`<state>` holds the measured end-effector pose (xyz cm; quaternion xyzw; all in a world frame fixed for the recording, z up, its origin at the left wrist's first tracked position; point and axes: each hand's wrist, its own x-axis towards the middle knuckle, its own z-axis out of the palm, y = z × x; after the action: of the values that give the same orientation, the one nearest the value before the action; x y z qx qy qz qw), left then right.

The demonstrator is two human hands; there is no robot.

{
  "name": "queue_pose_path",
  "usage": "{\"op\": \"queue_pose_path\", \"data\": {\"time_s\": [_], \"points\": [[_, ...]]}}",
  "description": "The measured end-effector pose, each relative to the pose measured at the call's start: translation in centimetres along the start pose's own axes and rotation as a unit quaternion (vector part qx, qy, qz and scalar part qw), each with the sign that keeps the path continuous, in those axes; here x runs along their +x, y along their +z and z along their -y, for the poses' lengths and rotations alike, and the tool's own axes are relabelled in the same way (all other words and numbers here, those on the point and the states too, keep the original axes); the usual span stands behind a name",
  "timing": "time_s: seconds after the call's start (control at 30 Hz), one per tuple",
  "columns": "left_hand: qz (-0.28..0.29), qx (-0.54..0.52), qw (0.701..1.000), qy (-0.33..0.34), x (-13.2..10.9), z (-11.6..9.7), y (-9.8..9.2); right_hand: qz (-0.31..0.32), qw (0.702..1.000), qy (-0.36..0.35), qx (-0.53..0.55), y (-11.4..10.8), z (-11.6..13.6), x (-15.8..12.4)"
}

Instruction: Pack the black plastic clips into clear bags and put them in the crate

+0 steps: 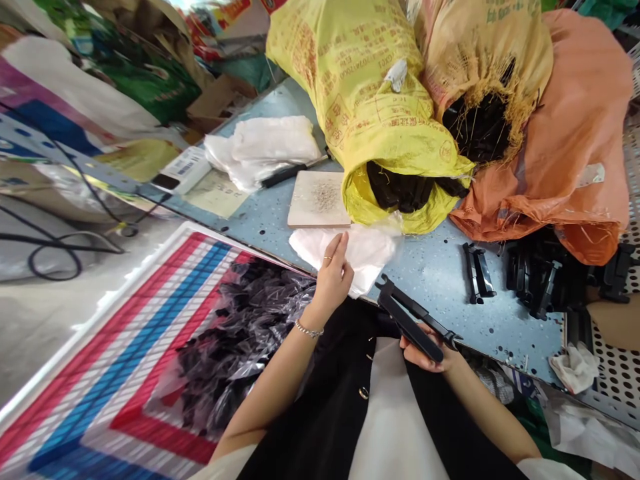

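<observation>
The right hand grips a long black plastic part, its fingers clamped around the part from beneath. The part's long axis runs from lower right to upper left, and its forked end points upper left, toward the worktop. Just left of the part, the left hand is raised and holds nothing, its fingers close together in front of a white cloth. A thin ring and a chain bracelet show on that hand and wrist.

Further left of the part, a clear plastic bag of black pieces lies on a red, blue and white striped woven bag. Right of it, more black parts lie on the worktop. Beyond it are a dusty square board and a yellow sack, whose red printing is too warped to read. A barcode label lies further left.
</observation>
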<state>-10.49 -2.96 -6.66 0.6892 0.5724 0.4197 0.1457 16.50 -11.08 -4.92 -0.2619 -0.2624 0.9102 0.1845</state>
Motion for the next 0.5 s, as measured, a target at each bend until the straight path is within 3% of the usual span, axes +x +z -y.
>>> {"op": "queue_pose_path", "data": {"time_s": [0.1,0.23,0.37,0.5], "points": [[0.027,-0.013,0.998,0.064,0.0,-1.8,1.6,0.029,0.993,-0.030,0.109,0.2,0.4,0.1],[0.026,-0.008,0.986,0.164,-1.4,-4.8,3.1,-0.066,0.978,-0.087,0.178,0.4,1.4,1.7],[0.116,-0.069,0.945,0.298,-3.0,-7.3,2.8,-0.258,0.948,-0.184,0.031,0.5,3.1,2.8],[0.158,-0.091,0.952,0.247,-2.7,-9.5,1.5,-0.357,0.883,-0.213,-0.220,2.2,4.0,3.3]]}}
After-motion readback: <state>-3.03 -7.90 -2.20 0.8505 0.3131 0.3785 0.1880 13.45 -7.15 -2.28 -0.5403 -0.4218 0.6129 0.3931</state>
